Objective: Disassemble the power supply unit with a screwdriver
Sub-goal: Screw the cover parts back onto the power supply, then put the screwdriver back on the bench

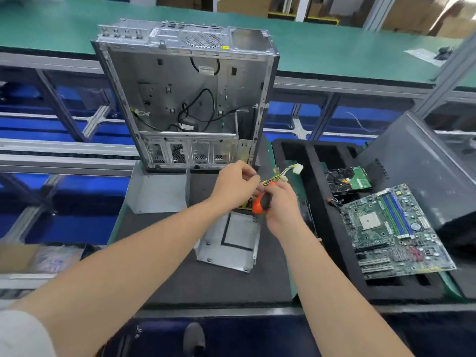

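Right hand (280,210) held one screwdriver (258,205) in its grip, handle slanting away rightward, above one power supply (231,243); left hand (235,185) grip could not be told.

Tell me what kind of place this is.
Probably a computer teardown or recycling workshop: a gutted computer case stands open, a motherboard and hard drive lie on a black foam tray, and long green-topped workbenches run behind.

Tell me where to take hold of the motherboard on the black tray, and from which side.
Pinch the motherboard by its long edges, coming from the near end. It lies flat, components up, so a top grasp would press on parts; its near edge seems to overhang slots in the foam tray, leaving finger room, while the hard drive crowds the far end.
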A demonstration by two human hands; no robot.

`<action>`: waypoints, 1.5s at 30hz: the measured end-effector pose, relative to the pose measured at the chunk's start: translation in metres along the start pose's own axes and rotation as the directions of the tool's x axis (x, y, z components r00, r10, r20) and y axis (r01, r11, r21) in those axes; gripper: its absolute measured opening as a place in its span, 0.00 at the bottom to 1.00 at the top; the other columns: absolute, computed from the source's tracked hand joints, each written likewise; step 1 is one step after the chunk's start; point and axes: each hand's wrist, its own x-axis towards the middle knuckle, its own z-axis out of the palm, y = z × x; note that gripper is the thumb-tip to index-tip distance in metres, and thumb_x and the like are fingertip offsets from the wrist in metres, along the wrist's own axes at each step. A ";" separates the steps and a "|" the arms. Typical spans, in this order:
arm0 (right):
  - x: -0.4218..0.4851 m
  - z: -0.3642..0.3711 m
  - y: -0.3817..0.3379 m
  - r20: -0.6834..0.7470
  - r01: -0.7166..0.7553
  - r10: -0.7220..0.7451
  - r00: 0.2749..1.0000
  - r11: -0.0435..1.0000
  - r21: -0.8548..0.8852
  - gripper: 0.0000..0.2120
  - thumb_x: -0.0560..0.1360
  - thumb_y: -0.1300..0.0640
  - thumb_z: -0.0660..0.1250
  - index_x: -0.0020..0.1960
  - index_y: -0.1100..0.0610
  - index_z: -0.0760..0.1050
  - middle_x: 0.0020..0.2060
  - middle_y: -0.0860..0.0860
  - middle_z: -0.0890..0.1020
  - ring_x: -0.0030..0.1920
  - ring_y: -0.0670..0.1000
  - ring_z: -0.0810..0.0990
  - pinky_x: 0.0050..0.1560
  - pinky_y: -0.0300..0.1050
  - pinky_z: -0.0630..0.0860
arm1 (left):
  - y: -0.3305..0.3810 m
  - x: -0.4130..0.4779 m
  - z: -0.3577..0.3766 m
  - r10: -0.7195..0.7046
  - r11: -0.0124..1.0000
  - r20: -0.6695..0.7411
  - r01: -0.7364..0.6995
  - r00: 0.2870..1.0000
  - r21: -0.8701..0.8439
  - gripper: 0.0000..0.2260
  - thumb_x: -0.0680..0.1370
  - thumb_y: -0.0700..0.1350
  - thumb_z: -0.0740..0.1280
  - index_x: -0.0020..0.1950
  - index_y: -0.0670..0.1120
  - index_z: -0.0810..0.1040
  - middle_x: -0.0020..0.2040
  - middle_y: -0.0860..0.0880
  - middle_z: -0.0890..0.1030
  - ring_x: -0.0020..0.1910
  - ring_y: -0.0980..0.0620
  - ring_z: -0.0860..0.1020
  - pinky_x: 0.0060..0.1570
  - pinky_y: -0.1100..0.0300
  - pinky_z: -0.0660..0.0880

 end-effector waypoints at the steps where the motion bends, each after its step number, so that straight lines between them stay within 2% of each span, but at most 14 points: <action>1: -0.006 -0.002 0.002 0.021 -0.026 0.025 0.999 0.999 0.022 0.13 0.77 0.73 0.63 0.59 0.63 0.70 0.46 0.63 0.77 0.39 0.57 0.78 0.33 0.45 0.74 | 0.004 -0.011 0.004 -0.033 0.999 0.032 0.034 0.999 -0.021 0.06 0.78 0.46 0.70 0.54 0.48 0.83 0.47 0.54 0.83 0.45 0.59 0.79 0.52 0.64 0.76; 4: -0.026 -0.012 0.007 0.060 -0.089 0.089 0.994 0.996 -0.005 0.20 0.76 0.73 0.63 0.67 0.70 0.69 0.51 0.65 0.75 0.48 0.60 0.74 0.34 0.46 0.72 | 0.009 -0.043 0.014 -0.077 0.997 0.073 0.077 0.994 -0.006 0.08 0.80 0.46 0.67 0.55 0.49 0.85 0.46 0.57 0.82 0.42 0.64 0.76 0.37 0.78 0.69; 6: -0.041 -0.022 0.010 0.089 -0.130 0.130 0.988 0.991 -0.004 0.22 0.77 0.72 0.65 0.71 0.68 0.68 0.52 0.63 0.77 0.50 0.59 0.77 0.35 0.47 0.76 | 0.009 -0.062 0.017 -0.080 0.997 0.053 0.080 0.995 -0.009 0.10 0.81 0.46 0.65 0.49 0.46 0.86 0.45 0.52 0.84 0.43 0.56 0.79 0.34 0.73 0.69; 9: -0.063 -0.034 0.012 0.183 -0.141 0.137 0.974 0.990 0.009 0.13 0.78 0.72 0.63 0.59 0.62 0.76 0.45 0.59 0.82 0.44 0.55 0.81 0.34 0.43 0.78 | 0.006 -0.087 0.018 -0.103 0.993 0.039 0.105 0.994 -0.048 0.14 0.82 0.47 0.64 0.38 0.49 0.82 0.38 0.54 0.81 0.45 0.49 0.78 0.39 0.59 0.69; 12: -0.082 -0.040 0.018 0.213 -0.163 0.163 0.963 0.986 -0.018 0.09 0.79 0.69 0.62 0.52 0.61 0.79 0.41 0.58 0.82 0.39 0.54 0.81 0.30 0.42 0.79 | 0.002 -0.107 0.017 -0.155 0.983 0.027 0.157 0.988 -0.092 0.10 0.82 0.46 0.66 0.45 0.52 0.85 0.44 0.55 0.84 0.46 0.52 0.80 0.45 0.57 0.76; 15: -0.098 -0.039 0.024 0.241 -0.212 0.211 0.947 0.977 -0.020 0.13 0.81 0.64 0.62 0.65 0.64 0.75 0.51 0.60 0.83 0.43 0.56 0.81 0.31 0.46 0.80 | -0.006 -0.125 0.011 -0.189 0.977 0.004 0.188 0.982 -0.103 0.08 0.81 0.47 0.69 0.55 0.54 0.87 0.50 0.57 0.85 0.47 0.63 0.79 0.40 0.67 0.73; 17: -0.107 -0.036 0.029 0.277 -0.217 0.217 0.936 0.976 -0.031 0.15 0.80 0.64 0.64 0.66 0.64 0.75 0.50 0.59 0.84 0.44 0.56 0.82 0.35 0.48 0.82 | -0.011 -0.137 0.005 -0.210 0.971 -0.028 0.205 0.977 -0.123 0.09 0.80 0.49 0.70 0.59 0.54 0.86 0.52 0.57 0.85 0.49 0.64 0.79 0.39 0.70 0.70; 24: -0.145 0.002 0.063 0.414 -0.158 0.225 0.882 0.969 -0.190 0.03 0.84 0.62 0.64 0.56 0.59 0.76 0.50 0.59 0.83 0.46 0.56 0.82 0.42 0.54 0.82 | -0.050 -0.189 -0.039 -0.301 0.939 -0.198 0.253 0.933 -0.234 0.06 0.78 0.49 0.72 0.52 0.59 0.85 0.46 0.63 0.84 0.44 0.71 0.78 0.32 0.76 0.70; 27: -0.166 0.030 0.091 0.436 -0.137 0.250 0.864 0.952 -0.274 0.07 0.84 0.61 0.65 0.60 0.62 0.77 0.53 0.61 0.85 0.52 0.60 0.85 0.53 0.62 0.83 | -0.081 -0.218 -0.065 -0.343 0.930 -0.282 0.282 0.896 -0.236 0.05 0.78 0.50 0.72 0.53 0.59 0.84 0.45 0.64 0.83 0.44 0.71 0.77 0.35 0.75 0.69; 32: -0.212 0.078 0.157 0.487 -0.120 0.338 0.805 0.897 -0.424 0.09 0.82 0.60 0.66 0.62 0.58 0.79 0.50 0.56 0.88 0.50 0.55 0.88 0.47 0.55 0.86 | -0.143 -0.277 -0.113 -0.431 0.898 -0.378 0.349 0.819 -0.268 0.07 0.76 0.49 0.73 0.53 0.57 0.86 0.46 0.62 0.85 0.48 0.65 0.81 0.45 0.67 0.74; 36: -0.252 0.123 0.223 0.473 -0.237 0.484 0.736 0.839 -0.490 0.10 0.80 0.63 0.67 0.61 0.62 0.79 0.51 0.61 0.87 0.47 0.59 0.87 0.53 0.61 0.85 | -0.200 -0.328 -0.153 -0.529 0.849 -0.433 0.467 0.730 -0.250 0.05 0.75 0.48 0.74 0.49 0.58 0.84 0.44 0.60 0.84 0.44 0.64 0.81 0.42 0.65 0.76; 39: -0.280 0.158 0.271 0.470 -0.307 0.581 0.665 0.786 -0.537 0.10 0.79 0.65 0.67 0.60 0.64 0.78 0.49 0.59 0.88 0.41 0.56 0.87 0.45 0.55 0.86 | -0.242 -0.361 -0.182 -0.584 0.806 -0.460 0.546 0.669 -0.229 0.08 0.76 0.48 0.74 0.54 0.55 0.86 0.47 0.57 0.86 0.46 0.58 0.83 0.47 0.62 0.78; 42: -0.307 0.192 0.319 0.441 -0.348 0.663 0.605 0.718 -0.602 0.14 0.79 0.66 0.66 0.63 0.66 0.78 0.52 0.60 0.87 0.43 0.56 0.86 0.51 0.56 0.86 | -0.287 -0.392 -0.210 -0.616 0.769 -0.476 0.610 0.627 -0.191 0.10 0.77 0.46 0.74 0.57 0.51 0.87 0.51 0.53 0.88 0.52 0.54 0.84 0.50 0.65 0.73; 45: -0.328 0.220 0.358 0.373 -0.407 0.732 0.570 0.646 -0.645 0.13 0.77 0.67 0.67 0.61 0.63 0.80 0.46 0.56 0.88 0.36 0.52 0.87 0.39 0.48 0.85 | -0.327 -0.416 -0.229 -0.653 0.726 -0.486 0.663 0.581 -0.183 0.09 0.77 0.45 0.73 0.57 0.50 0.87 0.53 0.52 0.87 0.54 0.52 0.84 0.51 0.64 0.73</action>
